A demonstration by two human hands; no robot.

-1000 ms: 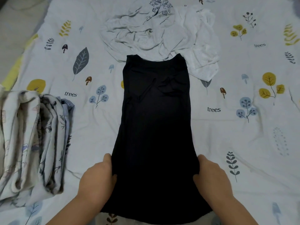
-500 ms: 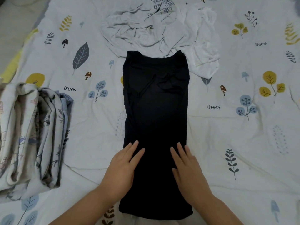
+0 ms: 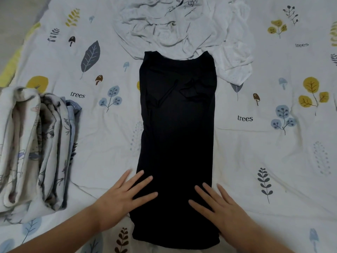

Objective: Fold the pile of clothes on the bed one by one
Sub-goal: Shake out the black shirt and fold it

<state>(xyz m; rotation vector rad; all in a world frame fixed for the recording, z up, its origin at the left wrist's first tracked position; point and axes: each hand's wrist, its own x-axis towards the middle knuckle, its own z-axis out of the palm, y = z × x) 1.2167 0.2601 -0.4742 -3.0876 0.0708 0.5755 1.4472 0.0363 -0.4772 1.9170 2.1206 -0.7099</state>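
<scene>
fingers (image 3: pixel 144 181) of both hands lie flat on black garment (image 3: pixel 176 143), wrists cut off.

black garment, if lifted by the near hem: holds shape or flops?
Likely flops: the black garment lies flat and thin on the bed, with soft creases near its top. Probably light, since it follows the sheet's contours. Its side folds may well fall open unless supported, as only the flat left hand and right hand press it.
</scene>
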